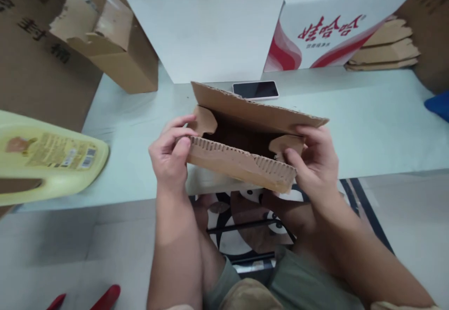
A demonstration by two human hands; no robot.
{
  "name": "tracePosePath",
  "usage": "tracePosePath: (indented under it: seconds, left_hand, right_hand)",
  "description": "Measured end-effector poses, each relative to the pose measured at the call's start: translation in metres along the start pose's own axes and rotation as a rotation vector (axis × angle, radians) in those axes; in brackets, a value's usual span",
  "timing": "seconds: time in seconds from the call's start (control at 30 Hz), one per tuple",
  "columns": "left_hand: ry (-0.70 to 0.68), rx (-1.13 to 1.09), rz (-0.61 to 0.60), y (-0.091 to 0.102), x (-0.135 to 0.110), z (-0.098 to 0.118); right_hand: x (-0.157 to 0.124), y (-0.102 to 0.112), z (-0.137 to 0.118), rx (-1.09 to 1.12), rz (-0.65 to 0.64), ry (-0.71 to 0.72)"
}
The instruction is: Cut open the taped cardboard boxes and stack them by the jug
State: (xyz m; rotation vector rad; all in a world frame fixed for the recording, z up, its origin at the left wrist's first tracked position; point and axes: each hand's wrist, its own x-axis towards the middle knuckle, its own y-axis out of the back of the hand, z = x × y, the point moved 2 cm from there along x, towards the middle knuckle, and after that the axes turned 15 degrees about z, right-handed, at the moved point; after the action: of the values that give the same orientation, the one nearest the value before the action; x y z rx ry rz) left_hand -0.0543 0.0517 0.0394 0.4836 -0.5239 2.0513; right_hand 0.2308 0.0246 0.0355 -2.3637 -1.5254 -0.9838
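Note:
A small brown cardboard box is held between my two hands near the table's front edge, its open top facing me. Its torn front edge shows the corrugation, and a wide flap stands up at the back. My left hand grips the left end, thumb on the front wall and fingers by the small left side flap. At the right end, my right hand holds the box with the thumb by the right side flap and fingers behind the back flap. The inside of the box is dark; its contents cannot be made out.
Behind the box a phone lies on the pale table. White cartons stand at the back, with a cardboard box left of them and stacked cardboard pieces at right. A yellow jug is at left.

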Motion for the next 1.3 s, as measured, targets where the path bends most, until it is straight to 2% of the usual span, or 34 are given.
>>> tracePosePath:
  seconds: [0.1, 0.27, 0.47, 0.57, 0.67, 0.8, 0.9, 0.97, 1.03, 1.1, 1.17, 1.23, 1.3]
  left_hand:
    - [0.018, -0.114, 0.004, -0.001, 0.000, 0.001]
    - [-0.041, -0.257, -0.084, -0.005, 0.000, 0.007]
    - [-0.016, -0.099, 0.074, -0.010, -0.002, -0.003]
    - [-0.097, -0.111, 0.042, -0.007, -0.003, -0.009]
    - [-0.135, 0.080, -0.031, 0.000, -0.003, -0.010]
    - [-0.097, 0.289, -0.141, 0.006, -0.004, -0.008]
    - [-0.003, 0.255, -0.074, 0.012, 0.000, -0.015]
    - [0.092, 0.160, 0.056, 0.018, 0.005, -0.025]
    - [0.236, 0.052, 0.223, 0.024, 0.010, -0.035]
    - [0.402, -0.013, 0.351, 0.027, 0.012, -0.040]
    - [0.552, -0.034, 0.383, 0.026, 0.013, -0.040]
    - [0.685, -0.022, 0.338, 0.023, 0.010, -0.036]
    - [0.796, 0.016, 0.240, 0.021, 0.005, -0.034]
  right_hand:
    - [0.005, 0.007, 0.007, 0.022, 0.003, -0.037]
    - [0.002, 0.007, 0.015, 0.113, -0.046, -0.077]
    - [-0.009, -0.001, 0.021, 0.285, 0.016, -0.144]
    - [-0.007, 0.001, 0.019, 0.304, -0.020, -0.122]
    - [-0.006, 0.002, 0.018, 0.363, -0.062, -0.085]
    - [-0.011, -0.002, 0.022, 0.428, -0.047, -0.082]
    - [-0.015, -0.007, 0.033, 0.418, 0.046, -0.193]
    - [-0.016, -0.011, 0.043, 0.338, 0.086, -0.331]
    - [-0.018, -0.016, 0.050, 0.287, 0.038, -0.487]
    - [-0.019, -0.020, 0.050, 0.332, -0.082, -0.597]
    - [-0.018, -0.021, 0.043, 0.412, -0.182, -0.566]
    - [-0.015, -0.020, 0.030, 0.433, -0.253, -0.401]
    - [-0.012, -0.018, 0.015, 0.415, -0.314, -0.218]
